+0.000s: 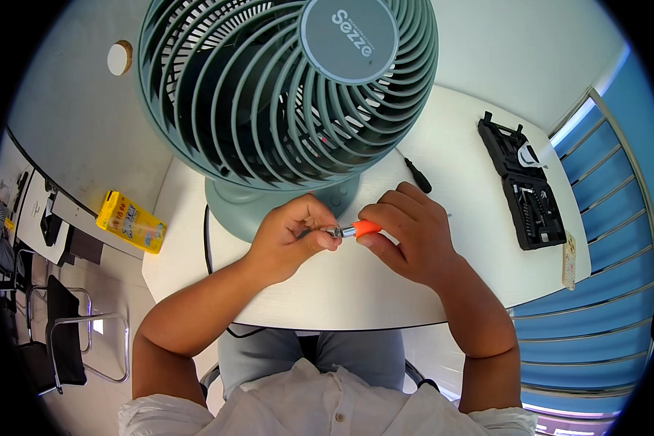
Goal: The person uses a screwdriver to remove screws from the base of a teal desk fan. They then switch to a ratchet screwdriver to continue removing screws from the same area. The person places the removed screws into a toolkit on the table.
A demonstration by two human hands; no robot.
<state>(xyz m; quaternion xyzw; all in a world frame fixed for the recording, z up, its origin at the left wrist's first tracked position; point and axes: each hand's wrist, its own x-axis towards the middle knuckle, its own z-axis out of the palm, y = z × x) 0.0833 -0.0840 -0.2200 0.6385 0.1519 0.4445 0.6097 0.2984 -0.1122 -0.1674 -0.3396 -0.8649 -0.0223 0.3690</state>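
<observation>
Above the table's front part, my right hand [412, 231] grips an orange-handled screwdriver [367, 228] with a short, thick metal shaft. My left hand [292, 236] pinches a small metal bit [335, 232] at the shaft's tip between thumb and fingers; its exact shape is too small to make out. Just beyond both hands stands a large grey-green fan [251, 109], its round slatted grille facing up toward me. The fan's base [247, 211] lies partly behind my left hand. A black-handled screwdriver [417, 176] rests on the table beyond my right hand.
An open black tool case [527, 182] with sockets and bits lies at the right of the white table [479, 269]. Beside it is a pale remote control [569, 261]. At left sits a yellow packet [131, 221]. A dark cable [207, 243] runs off the front edge, and metal railings [596, 251] stand at right.
</observation>
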